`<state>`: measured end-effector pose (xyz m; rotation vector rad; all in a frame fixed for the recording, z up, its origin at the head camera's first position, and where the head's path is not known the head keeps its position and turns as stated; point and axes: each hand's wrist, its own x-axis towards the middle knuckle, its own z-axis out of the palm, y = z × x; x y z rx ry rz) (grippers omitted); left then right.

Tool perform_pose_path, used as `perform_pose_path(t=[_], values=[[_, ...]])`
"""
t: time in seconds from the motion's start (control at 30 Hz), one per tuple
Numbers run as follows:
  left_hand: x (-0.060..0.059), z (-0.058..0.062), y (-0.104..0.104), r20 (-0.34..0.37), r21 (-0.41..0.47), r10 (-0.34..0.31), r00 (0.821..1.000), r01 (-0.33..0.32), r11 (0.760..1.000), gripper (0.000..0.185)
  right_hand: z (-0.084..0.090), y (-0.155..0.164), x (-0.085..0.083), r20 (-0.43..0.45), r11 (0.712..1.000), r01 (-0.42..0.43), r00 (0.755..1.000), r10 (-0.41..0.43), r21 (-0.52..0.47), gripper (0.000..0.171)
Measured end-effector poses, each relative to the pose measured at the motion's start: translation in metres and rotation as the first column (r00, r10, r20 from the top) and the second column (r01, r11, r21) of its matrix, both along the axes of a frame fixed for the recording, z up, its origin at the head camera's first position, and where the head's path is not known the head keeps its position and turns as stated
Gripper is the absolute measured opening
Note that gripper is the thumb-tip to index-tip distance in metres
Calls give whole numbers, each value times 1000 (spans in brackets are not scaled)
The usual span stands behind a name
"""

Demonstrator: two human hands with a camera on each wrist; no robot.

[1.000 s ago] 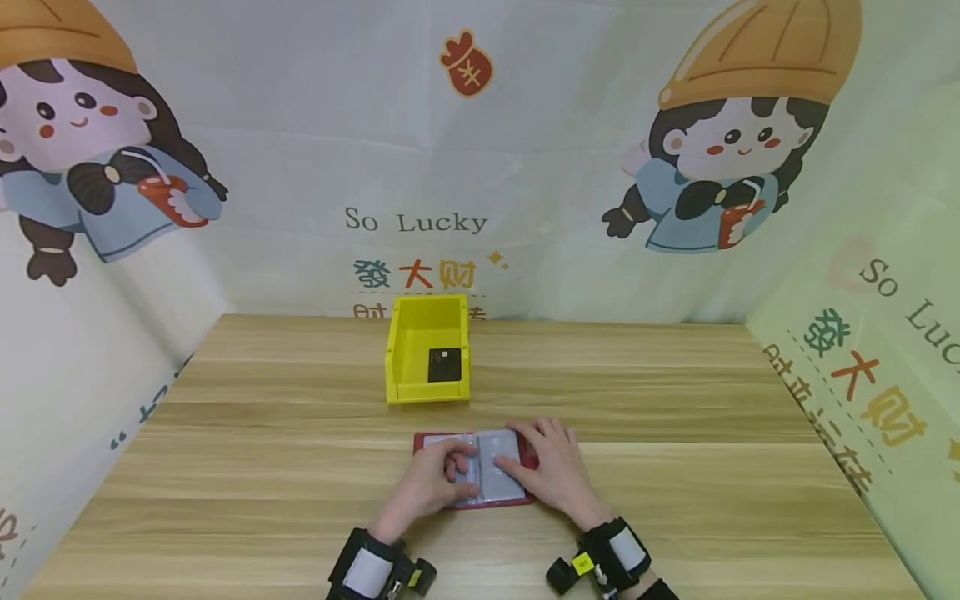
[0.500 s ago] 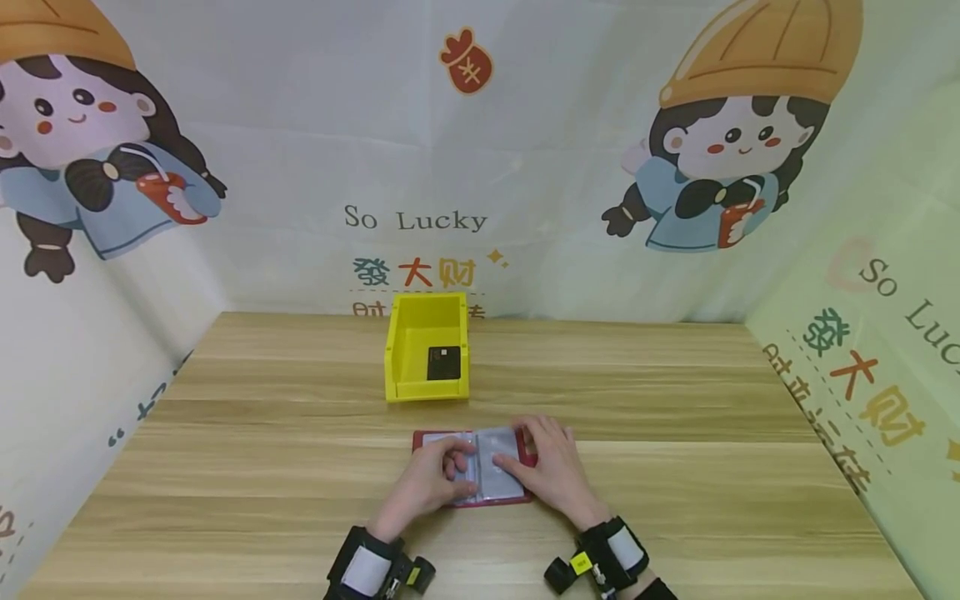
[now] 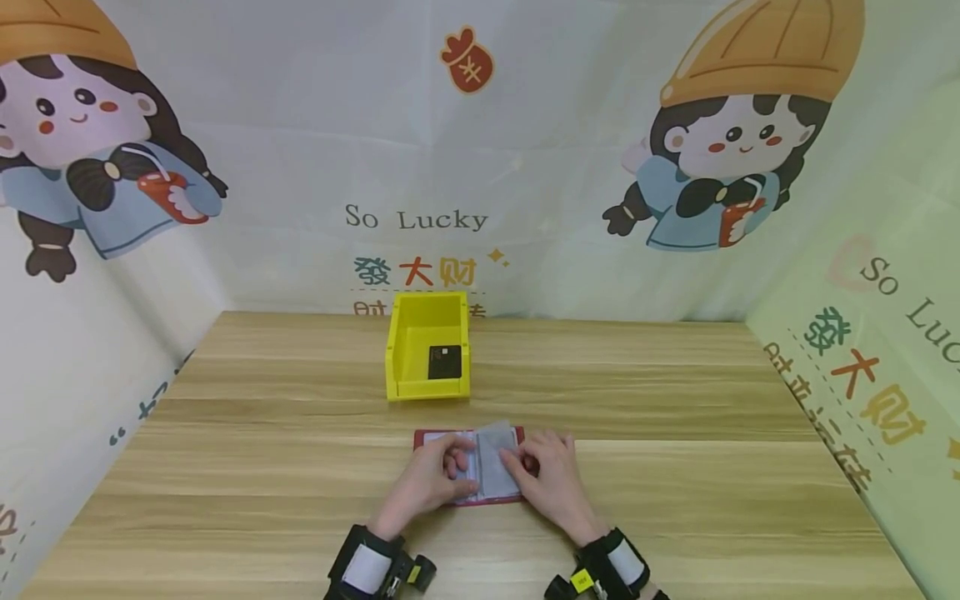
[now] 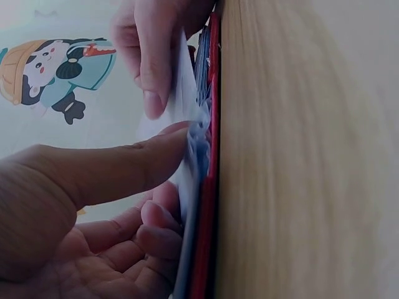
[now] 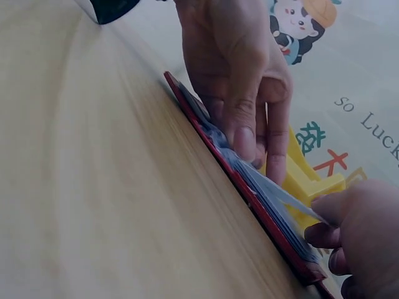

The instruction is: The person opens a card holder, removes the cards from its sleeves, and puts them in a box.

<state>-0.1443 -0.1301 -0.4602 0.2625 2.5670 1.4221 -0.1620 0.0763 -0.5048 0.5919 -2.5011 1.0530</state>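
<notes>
A red card holder (image 3: 431,436) lies open on the wooden table (image 3: 675,467) near its front edge, its clear plastic sleeves showing. My left hand (image 3: 459,468) presses its fingertips down on the left stack of sleeves; the right wrist view shows that hand (image 5: 240,75) from the side on the red card holder (image 5: 249,193). My right hand (image 3: 517,461) pinches one plastic sleeve (image 3: 495,457) and holds it lifted off the right side. The left wrist view shows my left thumb (image 4: 112,174) against the sleeves (image 4: 193,143).
A yellow open-front bin (image 3: 427,346) stands behind the card holder, with a black card (image 3: 445,363) lying flat inside. Printed cartoon backdrops wall in the table at the back, left and right. Bare wood lies to both sides of the hands.
My right hand has drawn back toward me and moved left, raising one plastic sleeve off the right side. The left hand stays pressed on the left pages.
</notes>
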Motion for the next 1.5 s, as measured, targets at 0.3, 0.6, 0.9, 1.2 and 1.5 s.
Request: perform_pose_path(t=[0.3, 0.6, 0.9, 1.2, 1.5], values=[[0, -2, 3, -68, -5, 75, 995, -76, 997, 19, -1, -1, 11, -64, 993, -104, 993, 100, -62, 14], [-4, -1, 3, -76, 29, 139, 987, -137, 990, 22, 2, 2, 14, 9, 968, -245, 969, 246, -55, 20], [-5, 2, 5, -68, 110, 191, 979, -183, 977, 33, 3, 2, 16, 70, 949, -315, 946, 316, -13, 28], [-4, 6, 6, -113, 57, 258, 960, -253, 966, 37, 2, 1, 14, 60, 932, -356, 934, 352, 64, 30], [-2, 5, 1, -237, -21, 285, 929, -298, 954, 13, 2, 0, 14, 96, 915, -360, 933, 348, 179, 31]])
